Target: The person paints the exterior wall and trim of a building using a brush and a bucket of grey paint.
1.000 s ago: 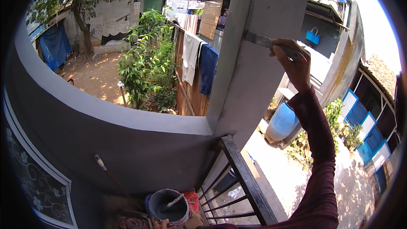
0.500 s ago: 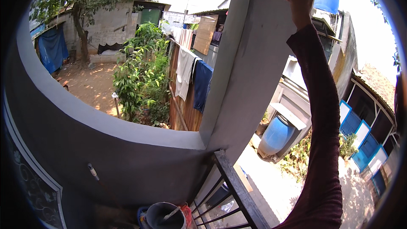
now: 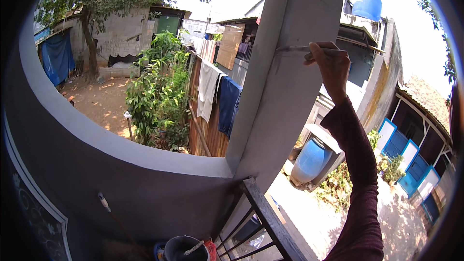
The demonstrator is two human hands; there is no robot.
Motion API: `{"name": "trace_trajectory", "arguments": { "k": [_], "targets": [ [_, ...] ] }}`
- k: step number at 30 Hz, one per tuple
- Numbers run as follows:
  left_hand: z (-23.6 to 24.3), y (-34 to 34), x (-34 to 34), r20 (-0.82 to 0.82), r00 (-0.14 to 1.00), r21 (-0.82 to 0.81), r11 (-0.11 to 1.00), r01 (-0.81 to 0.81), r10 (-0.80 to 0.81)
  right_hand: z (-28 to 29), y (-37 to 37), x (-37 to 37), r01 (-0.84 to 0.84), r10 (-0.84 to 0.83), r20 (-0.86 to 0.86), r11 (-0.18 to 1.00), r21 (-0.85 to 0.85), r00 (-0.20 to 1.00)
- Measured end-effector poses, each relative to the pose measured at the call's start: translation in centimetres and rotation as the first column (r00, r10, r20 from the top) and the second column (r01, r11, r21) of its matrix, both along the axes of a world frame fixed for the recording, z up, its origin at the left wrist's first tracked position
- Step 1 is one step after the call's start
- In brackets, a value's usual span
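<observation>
My right hand (image 3: 329,62) is raised at the grey pillar (image 3: 290,96), its fingers closed round the handle of a trowel (image 3: 291,48). Seen nearly edge-on, the trowel is a thin dark strip reaching left across the pillar's face; its exact blade shape is hard to make out. A faint darker streak runs along the pillar just below the blade. The arm rises from the lower right in a dark maroon sleeve. My left hand is out of view.
A dark metal railing (image 3: 270,217) meets the pillar's foot. Beside it stands a black bucket (image 3: 175,247) with a stick-like tool in it. A curved grey low wall (image 3: 145,157) sweeps left, and a pole (image 3: 104,201) leans there. Laundry (image 3: 209,87) hangs over a rusty fence beyond.
My right hand has come down the pillar with the trowel, from near the top of the picture to well below it. The view has shifted slightly.
</observation>
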State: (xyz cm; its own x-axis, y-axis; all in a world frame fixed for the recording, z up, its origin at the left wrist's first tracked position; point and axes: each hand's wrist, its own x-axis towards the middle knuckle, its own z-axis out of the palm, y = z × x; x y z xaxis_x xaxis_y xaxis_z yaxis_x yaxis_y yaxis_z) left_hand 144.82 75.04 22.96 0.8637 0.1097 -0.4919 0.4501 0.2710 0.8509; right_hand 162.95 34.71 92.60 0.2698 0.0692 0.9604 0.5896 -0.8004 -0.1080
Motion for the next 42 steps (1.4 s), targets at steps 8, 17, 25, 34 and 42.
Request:
{"name": "trace_trajectory", "arguments": {
  "k": [8, 17, 25, 34, 42],
  "targets": [
    [-0.1, -0.3, 0.8, -0.087, 0.988, 0.185, 0.973, 0.139, -0.124, 8.0, -1.3, 1.5, 0.169, -0.115, 0.323, 0.975, -0.143, 0.939],
    [-1.2, -0.5, -0.2, 0.027, 0.989, 0.434, 0.893, 0.118, -0.144, -14.8, -1.9, -2.2, 0.096, -0.121, -0.172, 0.984, -0.15, 0.978],
    [0.6, -0.6, -1.4, 0.36, 0.889, 0.539, 0.841, 0.049, -0.283, -1.9, -0.8, 1.0, 0.111, -0.101, 0.173, 0.993, -0.049, 0.98],
    [-1.9, 1.5, -1.4, 0.061, 0.984, 0.529, 0.841, 0.112, -0.169, -15.5, 0.3, -1.6, 0.132, -0.139, -0.006, 0.951, -0.281, 0.99],
    [3.2, 0.3, 0.0, -0.025, 0.997, -0.074, 0.994, -0.081, 0.08, -6.3, -0.2, 0.8, 0.139, -0.124, 0.151, 0.986, -0.096, 0.981]
  ]
}}
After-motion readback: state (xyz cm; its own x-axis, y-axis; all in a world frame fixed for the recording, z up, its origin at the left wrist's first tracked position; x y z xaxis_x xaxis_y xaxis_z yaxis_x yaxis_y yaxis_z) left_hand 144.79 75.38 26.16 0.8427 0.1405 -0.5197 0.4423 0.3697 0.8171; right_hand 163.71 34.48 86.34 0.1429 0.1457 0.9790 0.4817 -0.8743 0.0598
